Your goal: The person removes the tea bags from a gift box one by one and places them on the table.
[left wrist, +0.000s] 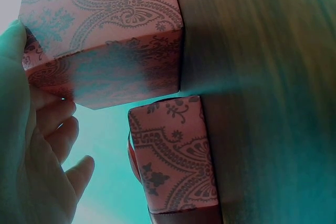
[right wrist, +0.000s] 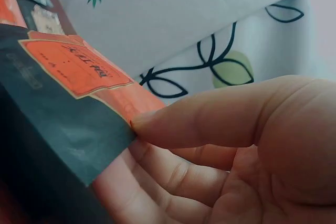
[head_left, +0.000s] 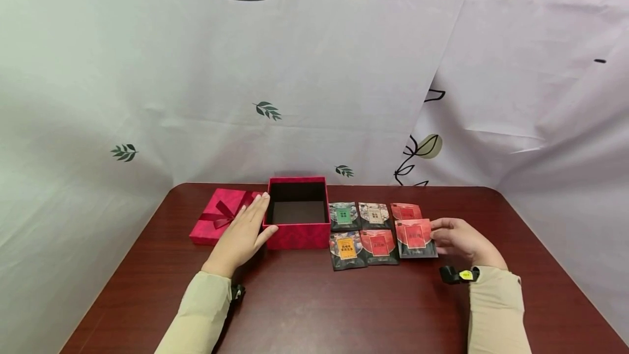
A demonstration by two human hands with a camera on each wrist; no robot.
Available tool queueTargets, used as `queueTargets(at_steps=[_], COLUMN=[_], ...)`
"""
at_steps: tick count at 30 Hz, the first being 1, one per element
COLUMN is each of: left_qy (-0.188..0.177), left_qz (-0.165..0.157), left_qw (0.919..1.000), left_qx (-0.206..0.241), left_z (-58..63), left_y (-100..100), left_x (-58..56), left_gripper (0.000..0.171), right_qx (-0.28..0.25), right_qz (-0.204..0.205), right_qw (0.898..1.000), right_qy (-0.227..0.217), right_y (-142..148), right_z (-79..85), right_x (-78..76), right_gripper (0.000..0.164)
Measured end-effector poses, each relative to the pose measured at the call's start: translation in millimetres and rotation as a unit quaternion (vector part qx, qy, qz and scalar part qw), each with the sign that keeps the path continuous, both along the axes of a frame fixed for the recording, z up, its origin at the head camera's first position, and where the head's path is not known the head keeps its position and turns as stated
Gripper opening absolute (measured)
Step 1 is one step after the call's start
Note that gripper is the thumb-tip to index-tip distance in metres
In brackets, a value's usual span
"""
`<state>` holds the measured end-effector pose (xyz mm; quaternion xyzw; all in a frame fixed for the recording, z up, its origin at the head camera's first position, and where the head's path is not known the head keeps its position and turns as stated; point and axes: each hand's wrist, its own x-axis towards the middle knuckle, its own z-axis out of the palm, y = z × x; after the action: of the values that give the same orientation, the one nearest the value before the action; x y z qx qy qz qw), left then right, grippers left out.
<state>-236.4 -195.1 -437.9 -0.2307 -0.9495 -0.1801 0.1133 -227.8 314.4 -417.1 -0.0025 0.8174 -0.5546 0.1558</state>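
Between the thumb and fingers of my right hand (head_left: 459,239) a red and black sachet (head_left: 414,236) is pinched by its right edge; the right wrist view shows the thumb on the front of this packet (right wrist: 79,93). It overlaps another red sachet (head_left: 405,211) behind it. To its left lie a red sachet (head_left: 379,246), an orange-labelled one (head_left: 348,249), a green-labelled one (head_left: 343,216) and a beige-labelled one (head_left: 374,215). My left hand (head_left: 243,231), fingers extended, touches the left side of an open red patterned box (head_left: 298,236).
Left of the box lies its red lid (head_left: 211,223) with a dark red ribbon bow, partly behind my left hand. Everything stands on a dark reddish wooden table (head_left: 344,310). A white printed cloth (head_left: 314,70) hangs behind the table's back edge.
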Motion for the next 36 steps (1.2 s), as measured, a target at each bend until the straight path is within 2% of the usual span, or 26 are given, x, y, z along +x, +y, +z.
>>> queueTargets(at_steps=[9,14,24,30,36], left_qy=[-0.007,-0.013,-0.011,-0.007,-0.010], left_qz=[0.001,0.002,0.001,-0.001,0.000], left_qw=[1.0000,0.9999,0.9999,1.0000,1.0000], left_qx=[0.001,0.001,0.004,0.000,0.000], left_z=[0.5,0.6,-0.2,-1.8,-2.3], left_y=[0,-1,-2,-2,-3], left_x=[-0.5,-0.4,-1.5,-3.3,-4.0], left_gripper=[0.080,0.080,0.081,0.081,0.082], right_qx=[0.017,0.022,0.057,0.093,0.116], right_qz=[0.002,-0.020,-0.039,-0.062,-0.089], right_qw=[1.000,0.999,0.997,0.993,0.989], right_qy=[-0.025,-0.042,-0.043,-0.028,-0.003], right_y=[2,-1,-6,-8,-14], right_z=[-11.3,-13.7,-14.2,-11.2,-7.8], right_x=[-2.6,-2.9,-2.8,-0.8,-0.9], right_gripper=[0.036,0.033,0.028,0.022,0.025])
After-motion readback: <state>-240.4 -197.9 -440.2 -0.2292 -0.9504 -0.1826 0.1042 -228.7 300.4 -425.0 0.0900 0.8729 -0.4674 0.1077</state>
